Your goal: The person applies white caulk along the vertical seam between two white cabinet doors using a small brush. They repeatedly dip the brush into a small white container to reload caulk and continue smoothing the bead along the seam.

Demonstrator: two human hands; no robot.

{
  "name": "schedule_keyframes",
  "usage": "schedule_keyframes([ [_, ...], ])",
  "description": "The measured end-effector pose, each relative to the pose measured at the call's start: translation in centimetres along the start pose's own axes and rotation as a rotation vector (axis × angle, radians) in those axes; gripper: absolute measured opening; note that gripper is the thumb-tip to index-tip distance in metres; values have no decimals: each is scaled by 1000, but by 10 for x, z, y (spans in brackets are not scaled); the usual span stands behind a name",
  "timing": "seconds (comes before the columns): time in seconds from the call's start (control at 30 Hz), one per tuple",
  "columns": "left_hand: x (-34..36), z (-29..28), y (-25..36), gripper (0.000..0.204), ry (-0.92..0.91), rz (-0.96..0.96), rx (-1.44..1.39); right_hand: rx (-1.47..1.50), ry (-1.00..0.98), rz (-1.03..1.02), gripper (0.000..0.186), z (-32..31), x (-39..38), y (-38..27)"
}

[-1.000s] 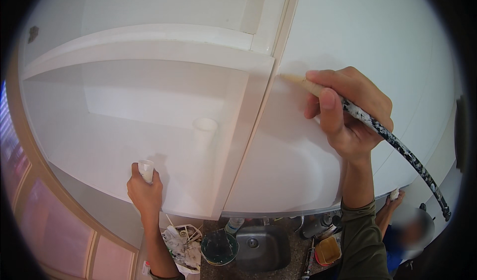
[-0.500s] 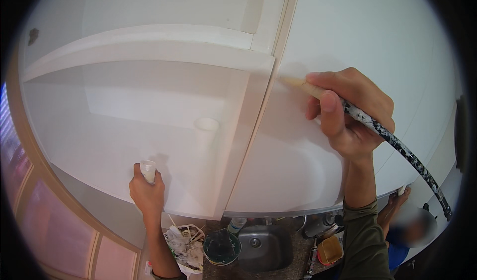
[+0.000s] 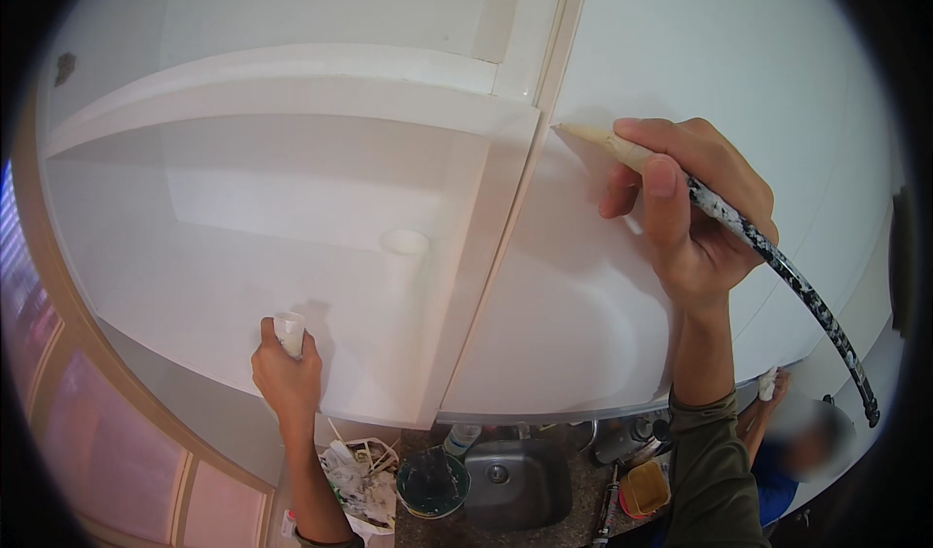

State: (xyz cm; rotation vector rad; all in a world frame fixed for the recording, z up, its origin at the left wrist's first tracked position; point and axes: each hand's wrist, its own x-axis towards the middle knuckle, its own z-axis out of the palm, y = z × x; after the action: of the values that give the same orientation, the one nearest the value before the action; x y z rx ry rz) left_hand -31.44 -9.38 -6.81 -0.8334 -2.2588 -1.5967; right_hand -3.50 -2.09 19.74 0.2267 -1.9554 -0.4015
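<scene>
A slim paintbrush [image 3: 748,232], its black handle spattered with white, is pinched between the thumb and fingers of my right hand [image 3: 705,193]. Its pale pointed tip is at the edge of the white cabinet door [image 3: 622,315], beside the upright frame strip [image 3: 505,247]; whether it touches cannot be made out. My left hand [image 3: 287,368] grips a small white cup [image 3: 289,329] in front of the open lower compartment. Inside that compartment stands a round white pipe-like piece [image 3: 404,247], below the white shelf edge [image 3: 321,91].
Below lie a sink [image 3: 520,490], a dark green bowl [image 3: 432,485], a bag of paint-smeared scraps [image 3: 360,480] and a yellowish tub [image 3: 645,490]. At lower right, a co-worker's hand [image 3: 780,388] holds a white cloth [image 3: 768,383] near the cabinet's bottom edge. Pinkish panes [image 3: 117,431] stand left.
My right hand has moved up and slightly right, the brush tip rising along the door edge. My left hand has barely moved. The co-worker's hand has shifted slightly left.
</scene>
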Motion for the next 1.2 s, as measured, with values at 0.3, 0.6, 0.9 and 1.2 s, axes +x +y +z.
schedule_keyframes([
  [0.3, 1, 1, -1, 21, -8, 1, -1, -15, -8, 14, 22, 1, 1, -1],
  [0.6, 1, 1, -2, 21, -11, 3, -11, -81, -74, 33, 23, -4, 1, -4],
  [0.9, 1, 1, -3, 21, 2, 20, 6, 7, 20, 29, 23, 3, 0, -3],
  [1.2, 1, 2, -5, 20, -5, 12, -12, -26, -41, 23, 25, 1, -4, -4],
])
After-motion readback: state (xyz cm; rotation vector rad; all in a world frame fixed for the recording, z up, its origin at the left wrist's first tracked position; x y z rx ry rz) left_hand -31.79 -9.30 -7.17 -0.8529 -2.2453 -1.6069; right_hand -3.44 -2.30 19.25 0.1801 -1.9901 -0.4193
